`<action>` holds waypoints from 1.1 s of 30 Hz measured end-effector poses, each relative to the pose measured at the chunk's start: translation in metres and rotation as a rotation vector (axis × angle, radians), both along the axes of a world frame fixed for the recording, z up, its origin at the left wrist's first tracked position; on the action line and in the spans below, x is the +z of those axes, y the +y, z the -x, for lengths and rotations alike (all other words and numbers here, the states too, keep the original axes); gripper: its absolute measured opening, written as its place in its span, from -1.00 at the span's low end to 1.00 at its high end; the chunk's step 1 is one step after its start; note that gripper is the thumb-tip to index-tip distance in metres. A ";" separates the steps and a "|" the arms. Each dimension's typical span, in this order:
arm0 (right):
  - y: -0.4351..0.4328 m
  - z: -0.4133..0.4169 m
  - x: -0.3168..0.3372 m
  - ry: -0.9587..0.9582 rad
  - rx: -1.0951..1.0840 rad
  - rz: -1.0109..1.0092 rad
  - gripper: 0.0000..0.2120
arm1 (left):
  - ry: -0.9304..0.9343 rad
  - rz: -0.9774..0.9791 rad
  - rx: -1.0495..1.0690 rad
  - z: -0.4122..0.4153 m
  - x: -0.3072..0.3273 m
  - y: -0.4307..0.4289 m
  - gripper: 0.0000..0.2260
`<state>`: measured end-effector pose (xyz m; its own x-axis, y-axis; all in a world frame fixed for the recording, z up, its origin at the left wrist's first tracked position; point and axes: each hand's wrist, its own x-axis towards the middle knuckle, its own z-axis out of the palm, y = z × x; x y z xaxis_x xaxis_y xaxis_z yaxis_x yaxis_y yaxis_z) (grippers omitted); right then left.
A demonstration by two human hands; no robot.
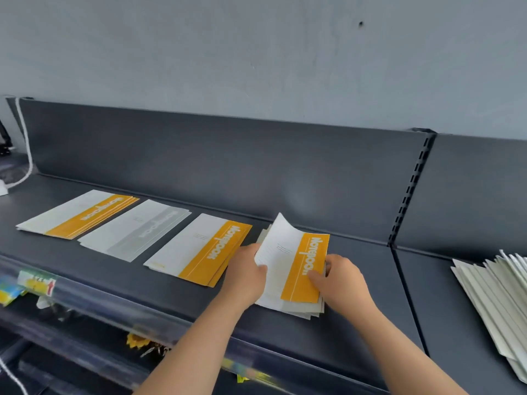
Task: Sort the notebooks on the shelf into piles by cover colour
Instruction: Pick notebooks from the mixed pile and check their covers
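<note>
Head view
Room: pale grey-blue wall point(256, 52) behind a dark grey metal shelf point(356, 323) with an upright back panel point(199, 155).
Fittings: one slotted upright point(410, 189) splits the shelf into two sections; a white cord point(27, 149) hangs at the far left; a price label point(37, 280) sits on the front rail.
Count, laid-out piles: three in a row, namely the left orange-band pile point(77, 216), one pale grey pile point(137, 230) and the middle orange-band pile point(199, 250).
Count, other stacks: one loose stack point(302, 310) under the hands; one fanned pale stack point(490, 289) on the right section.
Task's thing: orange-band notebook point(288, 260), on top of the loose stack, just right of the middle orange-band pile.
Long axis: runs from the front edge toward the back panel; the orange band lies along its right side, and its far left corner curls upward.
Laid-out piles' axis: slanted, far ends leaning right.
Left hand point(246, 270): grips the notebook's left edge.
Right hand point(342, 280): pinches its right edge, thumb on the orange band.
</note>
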<state>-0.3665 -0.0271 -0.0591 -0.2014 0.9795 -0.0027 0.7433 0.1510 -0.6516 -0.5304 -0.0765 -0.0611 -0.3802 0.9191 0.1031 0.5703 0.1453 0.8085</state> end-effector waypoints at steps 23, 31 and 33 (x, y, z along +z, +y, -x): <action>-0.019 0.157 0.009 0.076 -0.039 -0.112 -0.69 | -0.040 -0.129 0.048 0.168 0.009 -0.015 -0.72; -0.024 0.195 -0.007 -0.318 -0.027 -0.119 -0.76 | 0.273 0.035 0.063 0.203 -0.014 -0.015 -0.72; -0.025 0.198 -0.009 -0.368 -0.031 -0.141 -0.74 | 0.329 0.080 0.041 0.203 -0.015 -0.016 -0.73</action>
